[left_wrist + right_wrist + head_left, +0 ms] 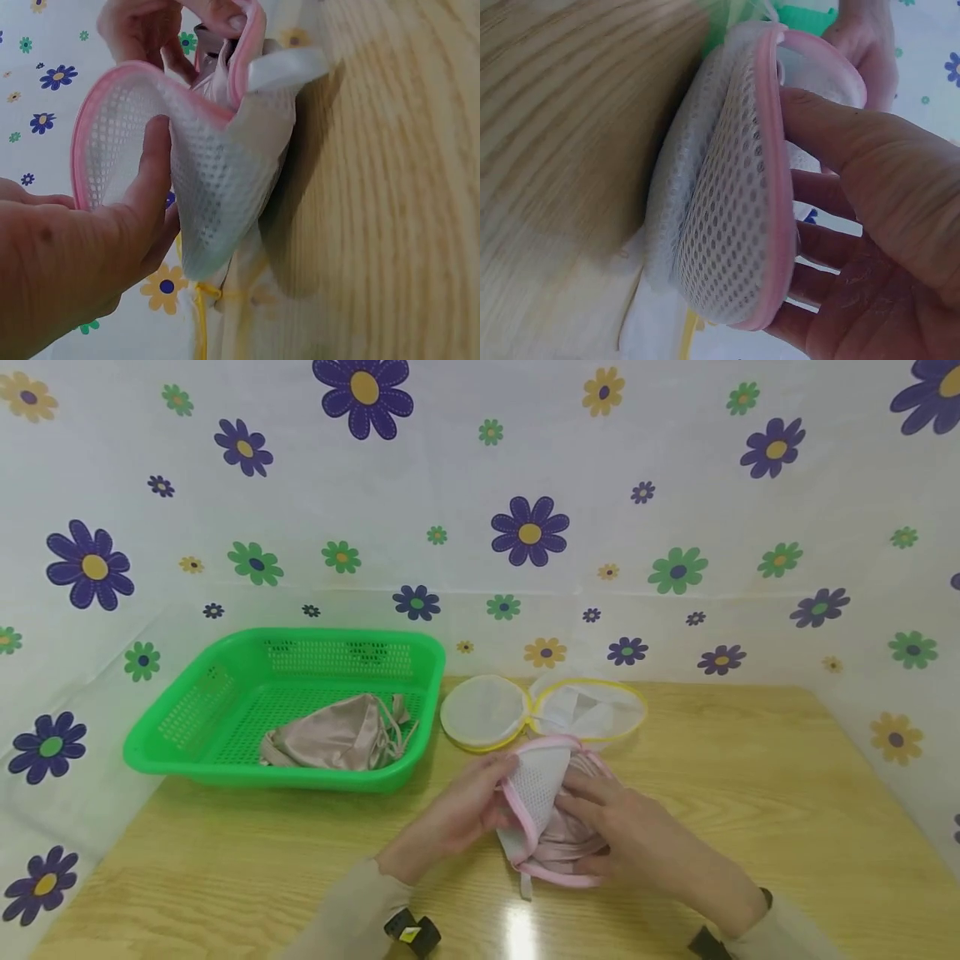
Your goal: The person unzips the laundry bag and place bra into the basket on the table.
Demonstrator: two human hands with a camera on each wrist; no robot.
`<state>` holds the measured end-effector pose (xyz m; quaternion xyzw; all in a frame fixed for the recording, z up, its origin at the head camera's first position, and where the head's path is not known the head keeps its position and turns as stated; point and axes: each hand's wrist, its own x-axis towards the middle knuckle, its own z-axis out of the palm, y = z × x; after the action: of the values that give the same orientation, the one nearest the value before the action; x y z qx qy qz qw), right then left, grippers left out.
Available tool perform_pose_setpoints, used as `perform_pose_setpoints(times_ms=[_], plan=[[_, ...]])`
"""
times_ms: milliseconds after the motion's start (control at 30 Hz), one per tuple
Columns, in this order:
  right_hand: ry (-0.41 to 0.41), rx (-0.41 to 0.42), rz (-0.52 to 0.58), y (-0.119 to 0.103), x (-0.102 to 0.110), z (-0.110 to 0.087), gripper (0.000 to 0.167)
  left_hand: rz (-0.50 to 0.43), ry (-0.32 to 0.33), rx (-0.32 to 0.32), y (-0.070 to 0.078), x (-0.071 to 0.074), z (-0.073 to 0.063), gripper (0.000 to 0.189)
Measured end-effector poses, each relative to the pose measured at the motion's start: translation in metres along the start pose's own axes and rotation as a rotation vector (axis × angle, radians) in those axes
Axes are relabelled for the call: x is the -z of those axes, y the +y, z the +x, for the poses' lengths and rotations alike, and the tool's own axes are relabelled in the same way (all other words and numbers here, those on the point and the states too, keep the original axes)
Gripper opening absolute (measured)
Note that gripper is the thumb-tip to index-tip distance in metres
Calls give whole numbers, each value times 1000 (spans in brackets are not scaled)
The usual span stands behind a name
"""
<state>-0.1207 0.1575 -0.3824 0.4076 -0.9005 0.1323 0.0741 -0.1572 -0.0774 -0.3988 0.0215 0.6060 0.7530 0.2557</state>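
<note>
A white mesh laundry bag (543, 777) with pink trim stands unzipped on the table. Its raised flap is pinched by my left hand (459, 810), thumb on one face and fingers behind, as the left wrist view shows at the mesh (214, 187). Folded pinkish satin fabric (562, 842) lies inside the bag. My right hand (648, 831) reaches over the pink rim (778, 187) into the opening, its fingers spread and nearly straight against the fabric. The fingertips are partly hidden behind the rim in the right wrist view.
A green plastic basket (153, 758) at the left holds a satin drawstring pouch (333, 735). Behind the bag lies an opened round mesh case with yellow edging (486, 710), something white in its right half. A flower-printed sheet (450, 468) hangs behind the table (787, 793).
</note>
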Motion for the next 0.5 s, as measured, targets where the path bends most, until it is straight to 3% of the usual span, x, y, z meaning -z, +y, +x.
perform_pose_setpoints(times_ms=[200, 400, 500], plan=[[-41, -39, -46, 2, -6, -3, 66, 73, 99, 16, 6, 13, 1, 42], [-34, -22, -55, 4, -8, -5, 50, 315, 188, -45, 14, 25, -4, 33], [-35, -32, -67, 6, -8, -4, 36, 445, 193, -79, 12, 30, -3, 29]])
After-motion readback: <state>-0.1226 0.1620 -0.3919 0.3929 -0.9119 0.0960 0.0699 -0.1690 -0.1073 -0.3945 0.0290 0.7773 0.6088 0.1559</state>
